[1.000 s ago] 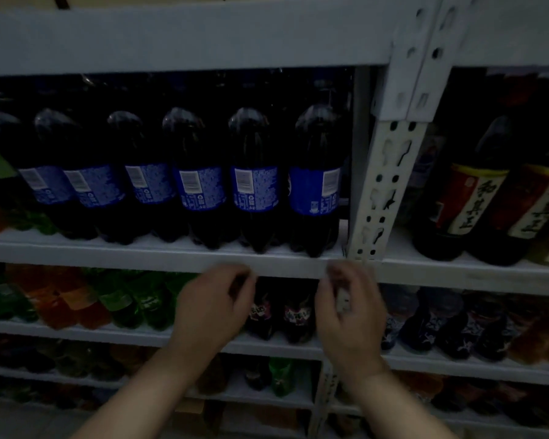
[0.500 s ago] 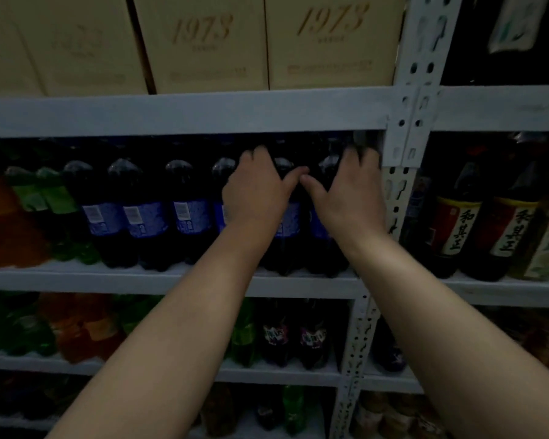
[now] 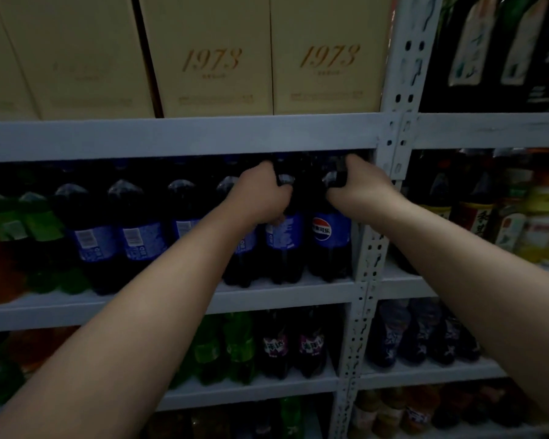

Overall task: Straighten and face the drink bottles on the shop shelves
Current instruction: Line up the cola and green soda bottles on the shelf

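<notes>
Blue-labelled Pepsi bottles (image 3: 143,245) stand upright in a row on the grey shelf (image 3: 298,291), long axes vertical. Curled round the neck, the left grip (image 3: 260,198) holds the second bottle from the right (image 3: 284,245), whose label shows its side rather than the logo. Just beside it, the right grip (image 3: 360,186) clasps the neck of the end bottle (image 3: 330,245), logo facing out. Each body sits straight below its grip, so the left one probably needs a twist about that upright axis.
</notes>
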The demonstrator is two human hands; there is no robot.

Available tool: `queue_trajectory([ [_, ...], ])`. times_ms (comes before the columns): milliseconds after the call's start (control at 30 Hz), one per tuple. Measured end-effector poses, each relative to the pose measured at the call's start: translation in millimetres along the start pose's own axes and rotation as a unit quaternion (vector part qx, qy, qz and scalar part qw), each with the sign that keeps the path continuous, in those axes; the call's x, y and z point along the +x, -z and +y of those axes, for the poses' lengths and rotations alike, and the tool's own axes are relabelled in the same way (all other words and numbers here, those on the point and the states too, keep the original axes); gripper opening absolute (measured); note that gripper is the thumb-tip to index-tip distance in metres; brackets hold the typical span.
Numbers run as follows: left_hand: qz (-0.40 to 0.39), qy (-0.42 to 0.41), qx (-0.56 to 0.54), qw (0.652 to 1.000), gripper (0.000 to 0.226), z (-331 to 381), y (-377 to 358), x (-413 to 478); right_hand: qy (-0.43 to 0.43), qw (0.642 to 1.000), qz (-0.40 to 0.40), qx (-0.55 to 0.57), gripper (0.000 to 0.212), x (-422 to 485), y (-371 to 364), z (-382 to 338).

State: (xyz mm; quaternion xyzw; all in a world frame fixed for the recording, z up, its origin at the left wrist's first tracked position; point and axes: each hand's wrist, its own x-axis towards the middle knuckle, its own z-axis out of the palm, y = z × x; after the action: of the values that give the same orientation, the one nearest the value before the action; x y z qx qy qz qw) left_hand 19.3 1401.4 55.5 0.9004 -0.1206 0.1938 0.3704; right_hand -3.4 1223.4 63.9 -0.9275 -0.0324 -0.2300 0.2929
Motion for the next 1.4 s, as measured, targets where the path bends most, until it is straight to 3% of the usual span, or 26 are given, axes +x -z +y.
queue_trajectory([
  [67,0.084,-0.024,0.072,0.994,0.031,5.8,-3.6,0.4,-0.004,0.999,0.034,-0.005,0.053,2.2,-5.6,-7.3],
  [167,0.111,-0.035,0.05,0.992,0.039,9.6,-10.7,0.1,-0.006,0.995,0.078,-0.061,0.066,3.0,-10.5,-11.4],
  [333,0.065,-0.018,0.045,0.997,0.027,4.9,-8.0,5.1,0.02,0.996,0.064,-0.05,0.045,7.2,-6.9,-5.0],
  [467,-0.013,0.049,-0.075,0.996,0.022,5.8,-1.1,6.6,0.009,0.999,0.04,0.027,0.022,7.7,-3.8,0.7],
  [533,0.018,0.052,-0.063,0.996,0.025,9.4,-6.3,3.6,-0.006,0.999,0.029,0.038,0.016,8.1,-7.2,1.1],
  [633,0.137,0.011,0.034,0.99,0.042,14.4,-18.5,-3.1,0.0,0.999,0.043,0.02,0.035,5.4,-15.5,1.9],
  [700,0.153,-0.004,0.065,0.986,0.052,14.2,-25.5,-4.5,0.019,0.998,0.062,-0.004,0.054,1.0,-19.5,6.0],
  [767,0.149,0.004,0.083,0.985,0.055,13.4,-27.3,-3.9,0.046,0.996,0.07,-0.019,0.061,-3.3,-21.8,10.9],
  [900,0.08,-0.002,0.11,0.991,0.031,14.0,-15.5,2.3,0.081,0.994,0.058,-0.033,0.054,-3.2,-20.6,16.8],
  [1000,-0.024,0.047,-0.023,0.998,0.023,12.0,-2.1,6.4,0.086,0.995,0.047,-0.03,0.047,-1.3,-16.4,15.1],
  [1067,0.016,0.059,-0.014,0.998,0.027,14.2,-6.5,4.0,0.076,0.995,0.045,-0.053,0.047,-2.1,-15.8,12.7],
  [1167,0.167,0.033,0.091,0.981,0.052,21.7,-25.3,-3.8,0.066,0.989,0.056,-0.121,0.054,-5.3,-17.6,8.2],
  [1267,0.167,0.063,0.102,0.979,0.074,25.9,-34.6,-5.8,0.083,0.975,0.068,-0.195,0.069,-6.3,-16.4,4.6],
  [1400,0.148,0.044,0.114,0.981,0.057,22.7,-28.5,-0.6,0.091,0.973,0.078,-0.196,0.064,-6.1,-15.6,10.6],
])
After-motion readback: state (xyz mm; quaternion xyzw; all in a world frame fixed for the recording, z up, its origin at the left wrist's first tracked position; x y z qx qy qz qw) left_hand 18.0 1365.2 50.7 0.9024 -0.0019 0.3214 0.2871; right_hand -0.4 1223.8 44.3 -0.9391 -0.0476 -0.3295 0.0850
